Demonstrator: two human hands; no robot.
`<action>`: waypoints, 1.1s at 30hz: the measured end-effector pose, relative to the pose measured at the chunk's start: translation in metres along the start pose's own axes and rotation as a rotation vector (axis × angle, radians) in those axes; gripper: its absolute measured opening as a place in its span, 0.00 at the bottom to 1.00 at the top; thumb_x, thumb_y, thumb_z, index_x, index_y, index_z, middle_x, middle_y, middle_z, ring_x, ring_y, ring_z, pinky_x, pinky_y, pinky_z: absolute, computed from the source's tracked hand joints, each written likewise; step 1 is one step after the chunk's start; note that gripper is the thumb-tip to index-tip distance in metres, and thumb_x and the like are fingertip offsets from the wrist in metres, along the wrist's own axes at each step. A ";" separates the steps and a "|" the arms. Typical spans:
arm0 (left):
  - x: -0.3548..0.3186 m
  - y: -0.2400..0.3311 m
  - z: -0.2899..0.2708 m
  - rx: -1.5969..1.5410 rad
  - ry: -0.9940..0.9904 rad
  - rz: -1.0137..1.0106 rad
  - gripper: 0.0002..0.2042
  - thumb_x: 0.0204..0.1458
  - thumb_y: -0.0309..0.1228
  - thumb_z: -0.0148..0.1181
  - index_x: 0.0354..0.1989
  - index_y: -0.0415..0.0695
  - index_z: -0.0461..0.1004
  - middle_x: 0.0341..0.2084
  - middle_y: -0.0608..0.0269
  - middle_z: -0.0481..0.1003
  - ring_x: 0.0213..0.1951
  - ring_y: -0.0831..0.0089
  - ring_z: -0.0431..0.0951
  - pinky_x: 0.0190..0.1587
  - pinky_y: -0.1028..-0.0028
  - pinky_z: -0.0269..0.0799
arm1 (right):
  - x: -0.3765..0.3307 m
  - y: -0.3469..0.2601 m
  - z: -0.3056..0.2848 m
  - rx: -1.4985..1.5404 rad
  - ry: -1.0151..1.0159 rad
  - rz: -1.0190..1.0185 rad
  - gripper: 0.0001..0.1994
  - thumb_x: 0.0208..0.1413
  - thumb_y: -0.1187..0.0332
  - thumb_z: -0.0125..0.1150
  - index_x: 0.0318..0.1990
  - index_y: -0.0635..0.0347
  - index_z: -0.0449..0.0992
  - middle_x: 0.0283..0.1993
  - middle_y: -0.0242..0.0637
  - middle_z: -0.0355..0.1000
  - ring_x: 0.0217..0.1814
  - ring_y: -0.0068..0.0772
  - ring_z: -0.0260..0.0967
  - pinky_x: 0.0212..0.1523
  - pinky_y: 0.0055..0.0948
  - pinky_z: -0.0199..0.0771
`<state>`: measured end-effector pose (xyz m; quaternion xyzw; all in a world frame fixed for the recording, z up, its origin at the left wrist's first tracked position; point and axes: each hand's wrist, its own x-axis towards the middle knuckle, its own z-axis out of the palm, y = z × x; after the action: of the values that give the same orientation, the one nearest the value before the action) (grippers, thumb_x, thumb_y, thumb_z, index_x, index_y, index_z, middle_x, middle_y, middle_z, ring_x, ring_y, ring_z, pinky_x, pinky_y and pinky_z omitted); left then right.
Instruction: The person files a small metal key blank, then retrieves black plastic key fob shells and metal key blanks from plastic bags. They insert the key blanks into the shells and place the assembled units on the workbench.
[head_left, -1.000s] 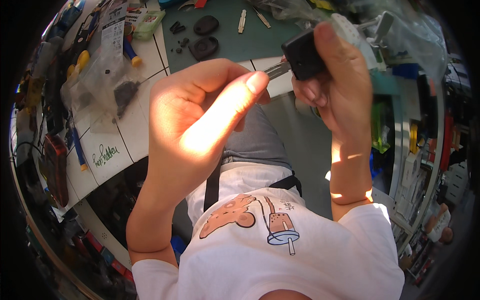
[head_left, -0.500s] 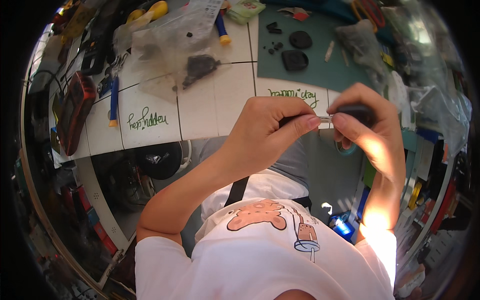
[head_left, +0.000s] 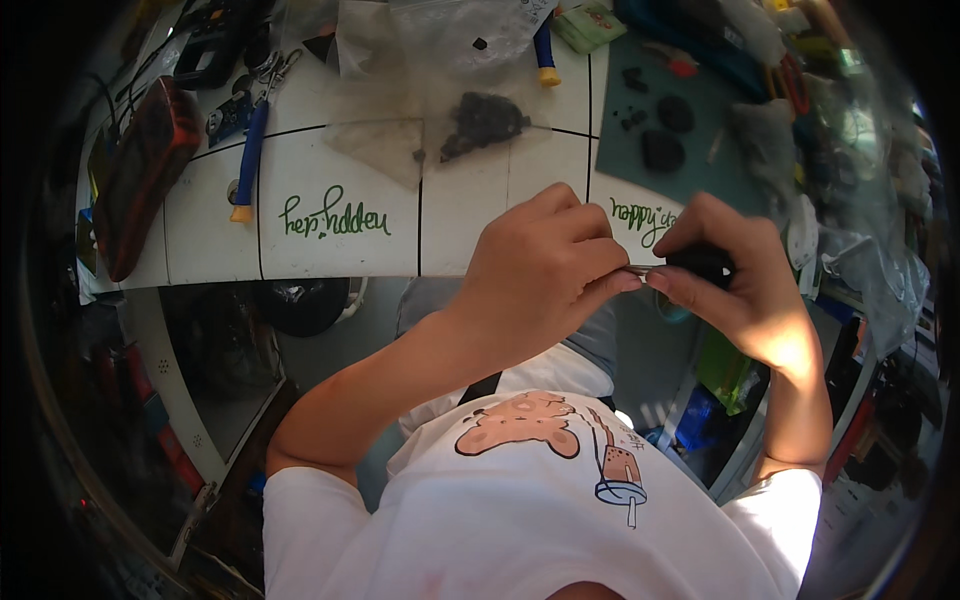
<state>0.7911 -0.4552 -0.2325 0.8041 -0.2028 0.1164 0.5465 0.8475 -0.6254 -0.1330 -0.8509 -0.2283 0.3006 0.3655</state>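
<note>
My right hand point(head_left: 735, 280) grips a small black part point(head_left: 703, 262) in front of my chest, just below the white table's front edge point(head_left: 330, 268). A thin metal pin point(head_left: 645, 268) sticks out of the part to the left. My left hand point(head_left: 540, 275) pinches that pin between thumb and forefinger, so the two hands meet fingertip to fingertip. Most of the black part is hidden by my right fingers.
On the white table lie a clear bag of small black parts point(head_left: 480, 120), a blue-handled tool point(head_left: 250, 150), a red and black case point(head_left: 145, 170) and a green mat point(head_left: 690, 110) with round black pieces point(head_left: 662, 150). Cluttered shelves stand at the right.
Both hands have come down from high in front of the camera to chest height. My left hand, first spread open, has closed its fingertips on the pin. The view has swung toward the table's left.
</note>
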 end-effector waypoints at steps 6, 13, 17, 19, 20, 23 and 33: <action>0.002 -0.005 0.012 0.172 0.101 -0.011 0.09 0.33 0.27 0.66 0.26 0.44 0.75 0.23 0.69 0.70 0.29 0.69 0.67 0.38 0.69 0.60 | 0.005 -0.015 0.013 -0.637 -0.021 -0.224 0.10 0.45 0.74 0.59 0.32 0.59 0.63 0.21 0.38 0.66 0.22 0.45 0.66 0.20 0.37 0.64; 0.003 -0.012 0.019 0.138 0.068 -0.023 0.10 0.33 0.26 0.64 0.28 0.45 0.75 0.21 0.70 0.69 0.28 0.70 0.67 0.38 0.70 0.59 | 0.013 -0.009 0.012 -0.644 -0.097 -0.071 0.10 0.49 0.71 0.59 0.31 0.61 0.62 0.20 0.40 0.67 0.21 0.45 0.67 0.20 0.36 0.66; 0.002 -0.011 0.022 0.211 0.033 -0.036 0.09 0.33 0.25 0.63 0.27 0.44 0.74 0.20 0.69 0.68 0.27 0.71 0.67 0.38 0.71 0.59 | 0.013 -0.011 0.010 -0.602 -0.147 0.029 0.10 0.50 0.71 0.59 0.30 0.62 0.62 0.19 0.41 0.67 0.20 0.46 0.67 0.19 0.36 0.65; 0.003 -0.013 0.022 0.195 0.015 -0.040 0.09 0.33 0.25 0.63 0.26 0.44 0.74 0.20 0.69 0.67 0.27 0.71 0.66 0.38 0.72 0.59 | 0.015 -0.014 0.009 -0.552 -0.156 0.076 0.10 0.50 0.71 0.59 0.30 0.62 0.62 0.18 0.40 0.67 0.19 0.46 0.66 0.19 0.35 0.65; 0.002 -0.014 0.022 0.188 0.008 -0.034 0.09 0.33 0.25 0.62 0.26 0.43 0.74 0.20 0.69 0.67 0.26 0.71 0.66 0.38 0.71 0.59 | 0.016 -0.013 0.010 -0.538 -0.149 0.088 0.10 0.50 0.72 0.59 0.30 0.62 0.62 0.18 0.40 0.66 0.19 0.45 0.66 0.18 0.35 0.65; 0.002 -0.016 0.022 0.156 0.015 -0.010 0.06 0.32 0.25 0.59 0.23 0.42 0.72 0.18 0.67 0.66 0.26 0.70 0.66 0.38 0.71 0.60 | 0.017 -0.016 0.016 -0.549 -0.129 0.107 0.08 0.48 0.74 0.57 0.29 0.62 0.62 0.17 0.37 0.65 0.17 0.42 0.65 0.16 0.35 0.63; 0.004 -0.019 0.011 0.009 -0.071 -0.038 0.09 0.32 0.23 0.56 0.26 0.37 0.71 0.21 0.62 0.66 0.26 0.67 0.65 0.36 0.69 0.60 | 0.022 -0.023 0.021 -0.613 -0.205 0.054 0.10 0.36 0.74 0.54 0.30 0.62 0.65 0.18 0.36 0.62 0.16 0.36 0.63 0.14 0.32 0.62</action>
<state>0.8033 -0.4602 -0.2505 0.8140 -0.2060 0.0783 0.5375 0.8454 -0.5876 -0.1351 -0.8923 -0.3211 0.3117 0.0592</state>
